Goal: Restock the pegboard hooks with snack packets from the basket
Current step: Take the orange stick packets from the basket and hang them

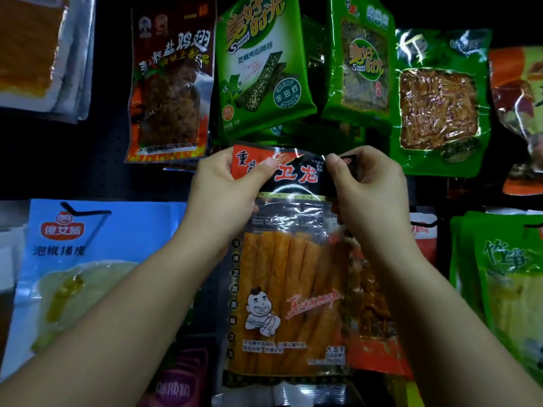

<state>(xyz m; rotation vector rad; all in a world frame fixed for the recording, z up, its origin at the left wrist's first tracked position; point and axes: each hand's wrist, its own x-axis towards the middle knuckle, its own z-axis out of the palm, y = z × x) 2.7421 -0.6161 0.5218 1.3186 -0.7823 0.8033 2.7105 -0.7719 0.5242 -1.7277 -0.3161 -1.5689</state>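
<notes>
**Item in hand: orange strip-snack packet, centre of frame**

We hold one snack packet (pixel 289 277) upright before the dark pegboard (pixel 88 171). Our left hand (pixel 226 198) pinches its top-left corner between thumb and fingers; our right hand (pixel 368 186) pinches the top-right corner the same way. Its header sits just below the green seaweed packet (pixel 261 69) hanging at upper centre.

Neighbouring stock: brown chicken-wing packet (pixel 170 92) upper left; blue packet (pixel 82 271) lower left; green bamboo-shoot packet (pixel 440 104) upper right. The basket is not in view.

Handling note, as we judge it: keep the header taut and level so its hang hole, hidden here, opens cleanly. We cannot make out the target hook. Slide straight back, without snagging the seaweed packets above.
</notes>
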